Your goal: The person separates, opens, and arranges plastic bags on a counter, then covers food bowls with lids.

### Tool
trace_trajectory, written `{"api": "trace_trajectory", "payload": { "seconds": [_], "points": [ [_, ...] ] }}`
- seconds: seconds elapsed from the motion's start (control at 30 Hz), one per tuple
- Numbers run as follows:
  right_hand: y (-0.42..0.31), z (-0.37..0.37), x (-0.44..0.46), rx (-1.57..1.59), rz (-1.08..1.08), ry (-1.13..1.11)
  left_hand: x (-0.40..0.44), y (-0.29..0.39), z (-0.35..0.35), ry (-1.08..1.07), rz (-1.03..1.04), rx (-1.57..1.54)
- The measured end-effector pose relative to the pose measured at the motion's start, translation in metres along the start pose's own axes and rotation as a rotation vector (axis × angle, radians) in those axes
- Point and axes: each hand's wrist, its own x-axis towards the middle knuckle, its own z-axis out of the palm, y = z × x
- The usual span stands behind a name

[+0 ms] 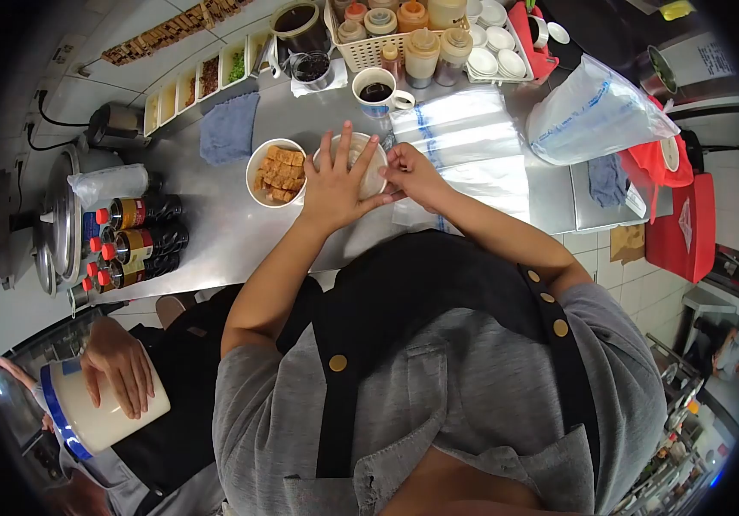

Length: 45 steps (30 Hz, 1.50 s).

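Note:
My left hand [341, 183] lies with fingers spread across the top of a round white tub [373, 162], which seems to have a translucent lid. At the tub's right edge, my right hand [414, 177] pinches the rim of the lid. Close to my left fingers stands a white paper bowl [259, 185] with browned, cut pieces of food [282, 175] in it. Whatever is inside the tub under my hand is hidden.
Plastic bags [459, 129] lie flat on the right. Behind are a mug [374, 93] of dark liquid and a basket [369, 53] of sauce bottles. Dark bottles [150, 241] and a blue cloth [229, 129] are left. A co-worker's hand [118, 365] holds a white tub [85, 413].

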Motion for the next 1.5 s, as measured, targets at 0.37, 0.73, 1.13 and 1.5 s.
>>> {"api": "trace_trajectory", "payload": {
  "seconds": [0.37, 0.73, 1.13, 1.5],
  "points": [
    [-0.016, 0.01, 0.015, -0.773, -0.581, 0.244, 0.019, -0.029, 0.038, 0.312, -0.207, -0.635],
    [-0.022, 0.007, 0.023, -0.926, -0.603, 0.18, 0.021, -0.033, 0.045, 0.332, -0.212, -0.591],
    [0.014, -0.007, 0.048, -0.399, -0.458, 0.108, 0.018, -0.035, 0.06, 0.194, -0.618, -1.233],
    [-0.053, -0.015, -0.039, -0.717, -0.786, 0.513, -0.003, 0.055, 0.02, 0.118, -0.279, 0.017]
  ]
}}
